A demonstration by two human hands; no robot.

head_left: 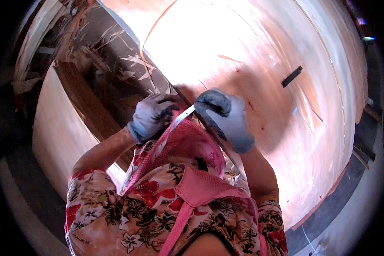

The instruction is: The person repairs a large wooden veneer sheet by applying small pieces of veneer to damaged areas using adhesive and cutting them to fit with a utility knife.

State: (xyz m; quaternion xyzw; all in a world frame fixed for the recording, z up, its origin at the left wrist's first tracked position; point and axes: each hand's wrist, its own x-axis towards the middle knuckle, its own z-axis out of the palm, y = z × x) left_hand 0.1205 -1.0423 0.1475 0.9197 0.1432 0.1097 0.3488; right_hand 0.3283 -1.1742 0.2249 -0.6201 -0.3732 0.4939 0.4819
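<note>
seems to be at the step of drawing or guiding a white tape [184, 115] by hand, slantwise across the pink apron [196, 143], close to the edge of the pale wood sheets [315, 162]. holds the tape's upper end in the gloved right hand [226, 119], with thumb and fingers curled together in a pinch and hardly any gap left. holds the gloved left hand [153, 113] just beside the tape's lower run, half curled, with its back to view; no telling from here of any hold there, on tape or on pink cloth.

for the next move, would call, by judgement, for a steady right pinch and some left-hand help with the loose folds, so as not to snag the tape on the cloth or catch it at the nearby sheet edge.

cannot make out the tape's lower end, lost among the pink folds, nor its tip, covered by the right glove. cannot see the left fingertips clearly, for shadow and dark glove fabric. cannot read much of the sheets' upper part, for white glare, nor name the short dark strip [292, 77] lying on them. also loses some of the wood scraps [137, 61] at upper left in shade.
</note>
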